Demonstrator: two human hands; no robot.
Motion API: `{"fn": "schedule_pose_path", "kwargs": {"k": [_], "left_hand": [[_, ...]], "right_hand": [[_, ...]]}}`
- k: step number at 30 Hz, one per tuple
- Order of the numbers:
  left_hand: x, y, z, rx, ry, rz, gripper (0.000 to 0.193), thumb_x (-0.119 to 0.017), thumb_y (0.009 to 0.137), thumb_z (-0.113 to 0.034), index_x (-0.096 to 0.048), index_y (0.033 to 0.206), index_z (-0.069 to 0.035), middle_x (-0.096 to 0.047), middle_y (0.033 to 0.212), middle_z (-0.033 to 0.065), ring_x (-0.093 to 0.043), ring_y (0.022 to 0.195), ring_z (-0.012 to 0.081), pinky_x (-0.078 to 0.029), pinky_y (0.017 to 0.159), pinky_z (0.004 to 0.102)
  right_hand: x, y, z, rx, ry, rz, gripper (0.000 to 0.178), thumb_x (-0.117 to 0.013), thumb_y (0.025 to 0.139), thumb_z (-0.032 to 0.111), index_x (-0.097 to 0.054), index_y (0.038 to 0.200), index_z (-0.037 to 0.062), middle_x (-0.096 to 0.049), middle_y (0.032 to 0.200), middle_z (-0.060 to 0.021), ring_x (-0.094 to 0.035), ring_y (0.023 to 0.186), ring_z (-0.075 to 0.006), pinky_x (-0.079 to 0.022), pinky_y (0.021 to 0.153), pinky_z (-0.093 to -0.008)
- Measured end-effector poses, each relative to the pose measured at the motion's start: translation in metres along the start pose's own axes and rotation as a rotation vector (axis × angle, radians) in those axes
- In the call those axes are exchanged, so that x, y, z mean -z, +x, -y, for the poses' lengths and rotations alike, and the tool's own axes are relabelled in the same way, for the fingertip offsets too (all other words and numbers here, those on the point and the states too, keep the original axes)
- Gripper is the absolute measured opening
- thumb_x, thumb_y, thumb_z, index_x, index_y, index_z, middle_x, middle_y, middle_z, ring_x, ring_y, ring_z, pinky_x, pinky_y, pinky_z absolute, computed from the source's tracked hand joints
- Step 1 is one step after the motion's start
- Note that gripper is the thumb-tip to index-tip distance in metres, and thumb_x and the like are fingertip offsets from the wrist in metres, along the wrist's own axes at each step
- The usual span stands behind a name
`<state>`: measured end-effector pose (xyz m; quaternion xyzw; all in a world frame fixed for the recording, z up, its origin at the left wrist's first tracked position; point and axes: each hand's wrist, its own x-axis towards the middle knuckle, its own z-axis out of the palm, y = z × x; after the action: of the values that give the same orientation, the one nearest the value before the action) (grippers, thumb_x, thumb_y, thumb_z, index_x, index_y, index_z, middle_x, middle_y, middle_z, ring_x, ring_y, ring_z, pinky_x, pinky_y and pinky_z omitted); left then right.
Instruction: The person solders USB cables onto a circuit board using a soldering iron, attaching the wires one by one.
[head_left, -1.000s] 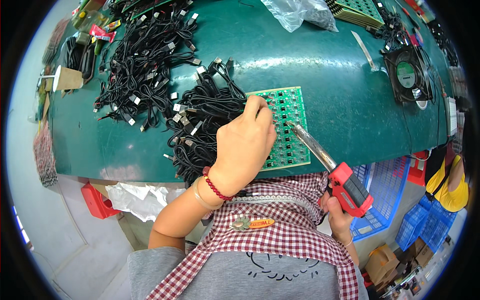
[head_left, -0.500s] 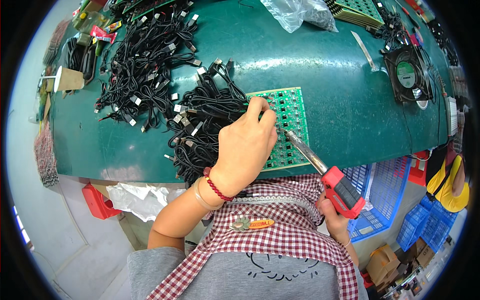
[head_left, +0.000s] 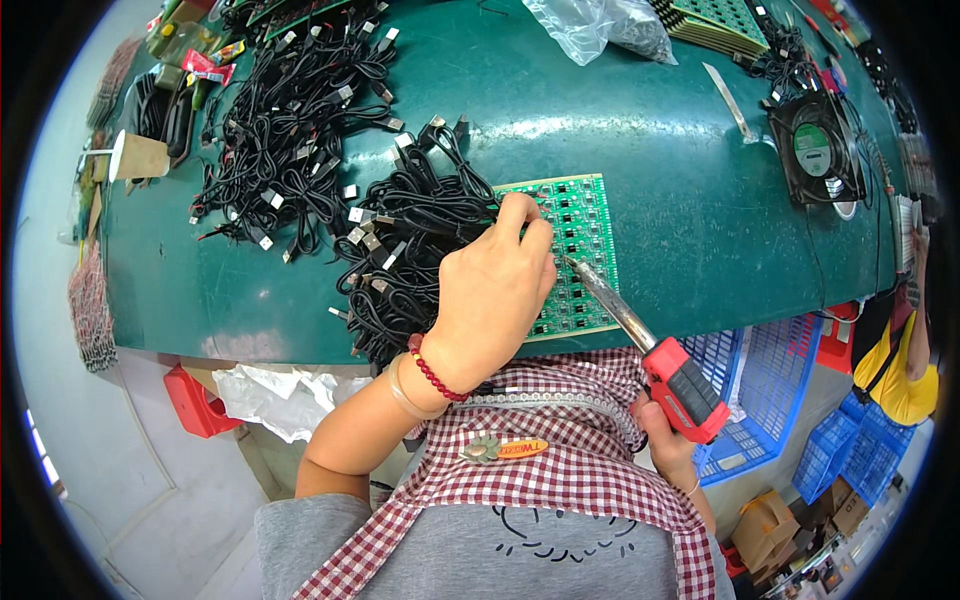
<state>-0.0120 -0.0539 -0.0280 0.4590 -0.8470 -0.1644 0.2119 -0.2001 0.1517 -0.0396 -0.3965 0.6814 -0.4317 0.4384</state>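
Note:
A green circuit board (head_left: 592, 225) with rows of small black parts lies near the front edge of the table. My left hand (head_left: 497, 285) rests over its left side, thumb and fingertips pinched together at the board; whatever they grip is hidden. Black USB cables (head_left: 400, 215) are heaped against that hand's left side. In my right hand (head_left: 665, 435) is a soldering iron (head_left: 680, 385) with a red and black handle, held from below. Its metal tip slants up and left onto the middle of the board, just right of my left fingers.
A larger heap of black USB cables (head_left: 290, 140) covers the table's left. Farther back lie a clear plastic bag (head_left: 590, 30) and stacked circuit boards (head_left: 715, 25). A black fan (head_left: 815, 150) stands at the right. Blue crates (head_left: 760, 400) sit below the front edge.
My left hand and the soldering iron have barely shifted. At the far right, another person's arm has come up toward the table's edge beside the yellow clothing.

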Motion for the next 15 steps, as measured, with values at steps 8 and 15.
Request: {"fn": "schedule_pose_path", "kwargs": {"k": [8, 15], "left_hand": [[0.003, 0.000, -0.001, -0.008, 0.025, 0.071, 0.015, -0.065, 0.073, -0.004, -0.055, 0.084, -0.002, -0.050, 0.097, 0.0074, -0.063, 0.069, 0.0205, -0.051, 0.053, 0.0326], [0.003, 0.000, -0.003, -0.001, 0.035, 0.074, 0.015, -0.065, 0.072, -0.004, -0.056, 0.084, -0.001, -0.050, 0.097, 0.0076, -0.063, 0.068, 0.0204, -0.051, 0.053, 0.0326]], "right_hand": [[-0.002, 0.000, 0.000, -0.005, 0.064, -0.032, 0.012, -0.067, 0.081, 0.013, -0.062, 0.084, 0.0020, -0.058, 0.078, -0.0059, -0.055, 0.067, -0.0164, -0.043, 0.060, -0.0314], [0.006, -0.003, -0.011, 0.054, 0.064, 0.043, 0.010, -0.063, 0.084, 0.010, -0.058, 0.088, 0.0011, -0.055, 0.075, -0.0037, -0.050, 0.069, -0.0136, -0.042, 0.064, -0.0300]]}}
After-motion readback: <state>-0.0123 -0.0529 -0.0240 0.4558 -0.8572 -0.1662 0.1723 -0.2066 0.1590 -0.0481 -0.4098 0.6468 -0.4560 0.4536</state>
